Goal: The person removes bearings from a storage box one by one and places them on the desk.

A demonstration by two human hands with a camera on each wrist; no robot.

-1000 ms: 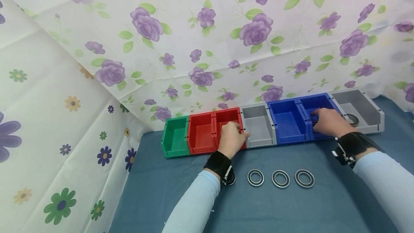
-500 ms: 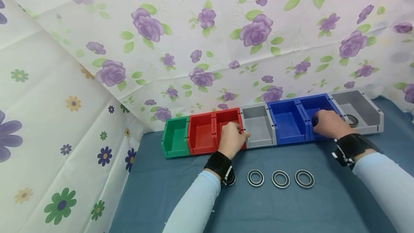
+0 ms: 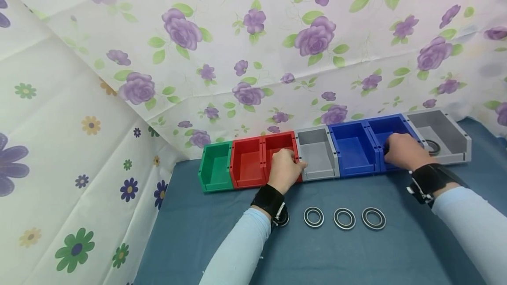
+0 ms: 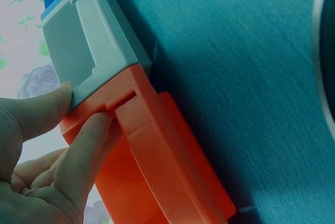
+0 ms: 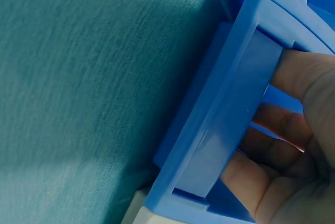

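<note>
My left hand [image 3: 284,168] pinches the side wall where the right-hand red bin [image 4: 152,145] meets the middle grey bin [image 3: 317,155]. Its thumb lies on the grey side, its fingers inside the red bin. My right hand [image 3: 407,151] reaches into the right-hand blue bin [image 5: 225,114], fingers curled. A dark edge of what looks like a ball bearing [image 3: 386,149] shows at its fingertips in the head view; the hand hides the rest. Another bearing [image 3: 433,147] lies in the far-right grey bin [image 3: 455,157].
Several bearings, among them a bearing [image 3: 314,209] near the middle, lie in a row on the blue cloth [image 3: 328,254]; the leftmost is partly hidden by the left wrist strap. Left in the bin row are a green bin [image 3: 215,168] and another red bin [image 3: 248,162]. Flowered sheeting [image 3: 253,69] hangs behind.
Inside the blue bin my right hand has shifted slightly, and the dark edge at its fingertips looks a little different. My left hand keeps its place on the bin wall.
</note>
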